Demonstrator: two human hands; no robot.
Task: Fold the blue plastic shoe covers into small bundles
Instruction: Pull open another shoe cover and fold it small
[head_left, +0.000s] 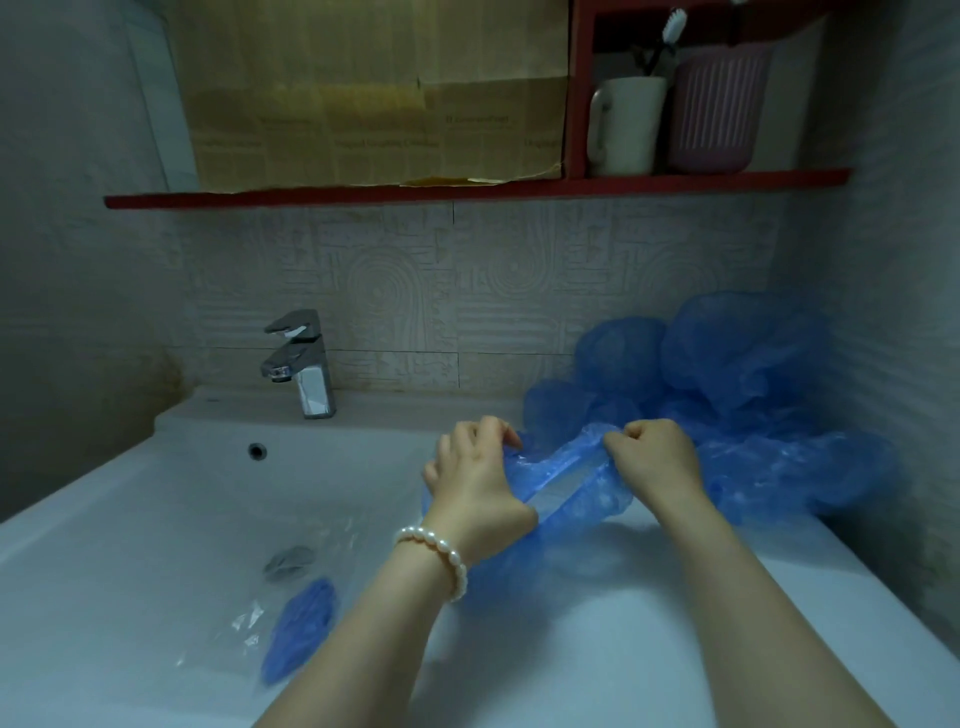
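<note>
I see both hands over the right part of the white counter, next to the sink basin (156, 519). The left hand (475, 486) and the right hand (652, 460) each grasp 1 end of a blue shoe cover (563, 486) with curled fingers, and it is stretched between them just above the counter (649, 597). The left wrist wears a pearl bracelet (439, 553). A pile of loose blue shoe covers (727, 384) lies at the back right corner, against the wall. 1 folded blue bundle (301, 629) lies in a clear plastic bag (244, 618) inside the basin, near its front edge. The faucet (304, 364) stands at the back edge.
</note>
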